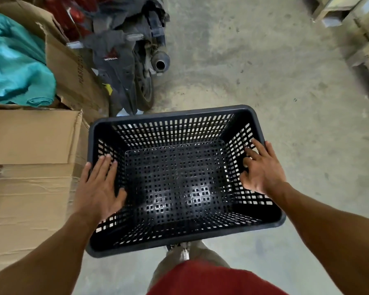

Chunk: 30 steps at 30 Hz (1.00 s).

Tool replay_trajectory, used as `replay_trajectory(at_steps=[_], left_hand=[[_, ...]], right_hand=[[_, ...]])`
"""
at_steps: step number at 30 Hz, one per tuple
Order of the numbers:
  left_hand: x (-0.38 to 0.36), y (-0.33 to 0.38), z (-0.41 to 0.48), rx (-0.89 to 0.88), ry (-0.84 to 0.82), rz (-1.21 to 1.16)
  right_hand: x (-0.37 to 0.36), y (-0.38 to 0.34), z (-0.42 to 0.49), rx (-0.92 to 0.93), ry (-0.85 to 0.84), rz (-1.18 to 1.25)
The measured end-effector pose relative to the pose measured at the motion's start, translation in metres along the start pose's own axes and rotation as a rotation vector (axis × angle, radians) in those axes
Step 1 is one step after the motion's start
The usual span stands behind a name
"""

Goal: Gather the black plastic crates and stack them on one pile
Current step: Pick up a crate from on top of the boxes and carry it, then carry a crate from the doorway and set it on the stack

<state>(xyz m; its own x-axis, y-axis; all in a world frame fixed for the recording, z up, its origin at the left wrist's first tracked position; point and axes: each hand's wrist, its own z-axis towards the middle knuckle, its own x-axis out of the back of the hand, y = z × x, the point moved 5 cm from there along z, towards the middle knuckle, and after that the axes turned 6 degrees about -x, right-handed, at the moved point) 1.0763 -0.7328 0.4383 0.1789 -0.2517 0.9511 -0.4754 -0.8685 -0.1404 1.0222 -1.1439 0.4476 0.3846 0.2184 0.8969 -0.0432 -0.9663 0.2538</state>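
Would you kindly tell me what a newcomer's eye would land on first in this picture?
The empty black plastic crate fills the centre, with the left hand and the right hand laid on its two side rims, fingers reaching inside. Just beyond it, at top centre, stands the rear of a motorcycle, its round exhaust facing the camera. On the left stand cardboard boxes, the farther one holding a teal cloth.

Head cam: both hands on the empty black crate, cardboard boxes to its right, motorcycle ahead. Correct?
Wrong side: in the head view the cardboard boxes sit left of the black crate. The left hand and right hand are on it, it's empty, motorcycle ahead.
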Motion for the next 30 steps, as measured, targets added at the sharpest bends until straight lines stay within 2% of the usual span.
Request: replay_trajectory(at_steps=[5,10,16,20,26,30], left_hand=[[-0.002,0.002,-0.005,0.008,0.008,0.044],[0.014,0.015,-0.028,0.055,0.017,-0.05],[0.07,0.048,-0.082,0.132,0.138,-0.077],[0.102,0.075,-0.137,0.233,0.212,-0.086],[0.114,0.138,-0.25,0.33,0.203,-0.114],[0.122,0.147,-0.333,0.426,0.242,-0.1]], right_hand=[[-0.004,-0.001,-0.004,0.015,-0.03,-0.062],[0.007,-0.005,-0.023,-0.027,-0.018,0.145],[0.03,-0.02,-0.077,-0.022,0.032,0.246],[0.049,-0.034,-0.126,0.063,0.11,0.245],[0.065,-0.062,-0.23,0.237,0.173,0.226],[0.091,-0.089,-0.288,0.341,0.246,0.187]])
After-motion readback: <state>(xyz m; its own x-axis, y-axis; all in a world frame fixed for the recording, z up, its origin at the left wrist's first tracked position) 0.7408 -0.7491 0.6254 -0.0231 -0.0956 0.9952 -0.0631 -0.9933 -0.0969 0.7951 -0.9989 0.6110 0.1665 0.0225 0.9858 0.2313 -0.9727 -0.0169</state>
